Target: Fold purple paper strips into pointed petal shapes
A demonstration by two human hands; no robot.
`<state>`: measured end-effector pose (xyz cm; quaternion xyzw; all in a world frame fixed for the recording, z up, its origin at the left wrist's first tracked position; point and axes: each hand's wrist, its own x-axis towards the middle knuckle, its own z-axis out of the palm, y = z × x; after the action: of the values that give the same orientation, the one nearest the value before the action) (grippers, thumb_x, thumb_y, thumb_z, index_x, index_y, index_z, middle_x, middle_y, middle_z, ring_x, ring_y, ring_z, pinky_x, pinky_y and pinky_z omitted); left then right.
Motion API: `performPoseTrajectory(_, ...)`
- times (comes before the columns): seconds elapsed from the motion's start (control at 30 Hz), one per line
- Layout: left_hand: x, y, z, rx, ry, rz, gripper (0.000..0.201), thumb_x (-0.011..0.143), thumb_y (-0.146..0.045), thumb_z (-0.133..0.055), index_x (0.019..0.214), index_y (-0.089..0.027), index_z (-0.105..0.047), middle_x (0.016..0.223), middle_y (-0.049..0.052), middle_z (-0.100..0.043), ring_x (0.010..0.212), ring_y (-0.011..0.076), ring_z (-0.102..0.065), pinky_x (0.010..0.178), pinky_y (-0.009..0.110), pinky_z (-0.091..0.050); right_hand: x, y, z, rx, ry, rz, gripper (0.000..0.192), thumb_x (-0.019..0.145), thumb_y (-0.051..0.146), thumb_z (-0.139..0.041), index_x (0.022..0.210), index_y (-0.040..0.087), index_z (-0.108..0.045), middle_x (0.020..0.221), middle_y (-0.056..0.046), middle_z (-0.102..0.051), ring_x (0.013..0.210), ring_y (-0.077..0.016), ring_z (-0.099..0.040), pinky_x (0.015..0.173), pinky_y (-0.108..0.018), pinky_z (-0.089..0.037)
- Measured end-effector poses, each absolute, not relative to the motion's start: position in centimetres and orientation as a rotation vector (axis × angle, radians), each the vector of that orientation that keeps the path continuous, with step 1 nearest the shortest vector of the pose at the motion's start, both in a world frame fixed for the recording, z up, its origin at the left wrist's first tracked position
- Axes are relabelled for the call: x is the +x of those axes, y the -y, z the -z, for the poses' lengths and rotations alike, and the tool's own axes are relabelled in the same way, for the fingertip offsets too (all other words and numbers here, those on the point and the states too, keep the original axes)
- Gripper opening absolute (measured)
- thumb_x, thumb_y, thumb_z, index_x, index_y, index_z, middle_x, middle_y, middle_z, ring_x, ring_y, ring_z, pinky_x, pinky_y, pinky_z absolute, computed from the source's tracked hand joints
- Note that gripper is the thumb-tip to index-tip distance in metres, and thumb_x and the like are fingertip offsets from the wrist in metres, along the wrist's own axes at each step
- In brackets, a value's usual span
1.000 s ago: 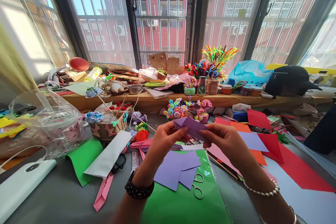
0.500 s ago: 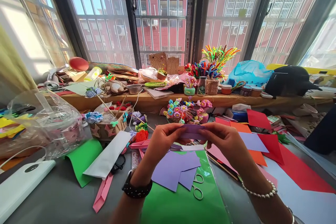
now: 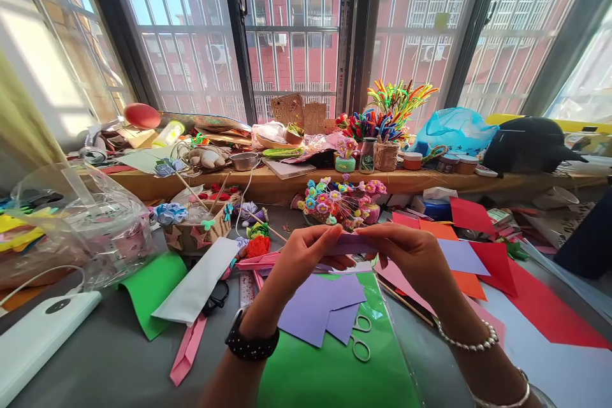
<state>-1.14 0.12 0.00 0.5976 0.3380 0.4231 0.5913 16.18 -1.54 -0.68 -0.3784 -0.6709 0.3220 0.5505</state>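
Both my hands hold a small folded purple paper (image 3: 351,243) in the air above the table. My left hand (image 3: 301,258), with a black watch on its wrist, pinches the paper's left end. My right hand (image 3: 411,255), wearing bead bracelets, pinches the right end. The paper now looks like a narrow flat strip seen edge-on. Below my hands lie loose purple paper pieces (image 3: 318,306) and a pair of scissors (image 3: 359,338) on a green sheet (image 3: 335,370).
Red (image 3: 540,306), orange and lilac sheets lie at the right. A pink folded strip (image 3: 189,347), a white sheet (image 3: 198,287), a ruler (image 3: 247,290) and a green sheet (image 3: 150,287) lie at the left. A basket of paper flowers (image 3: 342,204) stands behind my hands. A plastic bag (image 3: 81,229) bulges far left.
The purple paper has been folded down flatter between my fingers, from a wider flap to a thin strip. Both hands stay in about the same place.
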Motion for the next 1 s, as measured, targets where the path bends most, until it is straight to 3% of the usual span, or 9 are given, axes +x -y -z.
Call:
performPoseTrajectory(0.23,-1.4,-0.1,-0.2,1.399,-0.819,-0.954,0.025,0.070,-0.034,-0.060,0.080,-0.011,-0.063,0.064,0.004,-0.068,0.061,0.0153,-0.064,0.061,0.025,-0.052,16.4,1.7,0.4,-0.904,1.663,-0.758,0.016,0.075,0.024,-0.055,0.083,0.023,-0.068,0.079,-0.003,-0.065,0.058,-0.0120,-0.056,0.046,-0.024,-0.048)
performPoseTrajectory(0.37,-1.7,-0.2,-0.2,1.503,-0.834,-0.956,0.025,0.070,-0.033,-0.060,0.084,-0.012,-0.063,0.068,0.004,-0.067,0.065,0.0154,-0.064,0.062,0.025,-0.051,16.4,1.7,0.2,-0.981,1.699,-0.802,0.024,0.071,0.033,-0.059,0.090,0.021,-0.066,0.074,-0.003,-0.066,0.054,-0.0115,-0.056,0.048,-0.024,-0.049)
performPoseTrajectory(0.5,-1.7,-0.1,-0.1,1.622,-0.840,-0.947,0.027,0.070,-0.033,-0.060,0.088,-0.014,-0.062,0.078,0.007,-0.068,0.073,0.0181,-0.064,0.066,0.028,-0.051,16.2,1.8,-0.1,-1.001,1.666,-0.838,0.028,0.075,0.038,-0.052,0.088,0.017,-0.066,0.062,-0.002,-0.064,0.053,-0.0128,-0.057,0.046,-0.023,-0.047)
performPoseTrajectory(0.77,-1.9,-0.1,0.0,1.674,-0.812,-0.938,0.030,0.067,-0.031,-0.063,0.091,-0.014,-0.061,0.086,0.007,-0.066,0.077,0.0191,-0.062,0.067,0.029,-0.050,16.0,2.4,-0.9,-1.107,1.659,-0.841,0.020,0.071,0.032,-0.059,0.082,0.017,-0.066,0.063,-0.001,-0.064,0.053,-0.0116,-0.057,0.049,-0.022,-0.047)
performPoseTrajectory(1.0,-2.4,-0.3,-0.7,1.655,-0.886,-1.010,0.022,0.066,-0.026,-0.065,0.084,-0.015,-0.066,0.078,0.004,-0.069,0.071,0.0151,-0.063,0.061,0.021,-0.050,16.1,2.1,-0.3,-1.071,1.545,-0.837,0.020,0.070,0.033,-0.060,0.080,0.016,-0.065,0.059,-0.001,-0.064,0.052,-0.0123,-0.057,0.049,-0.023,-0.047)
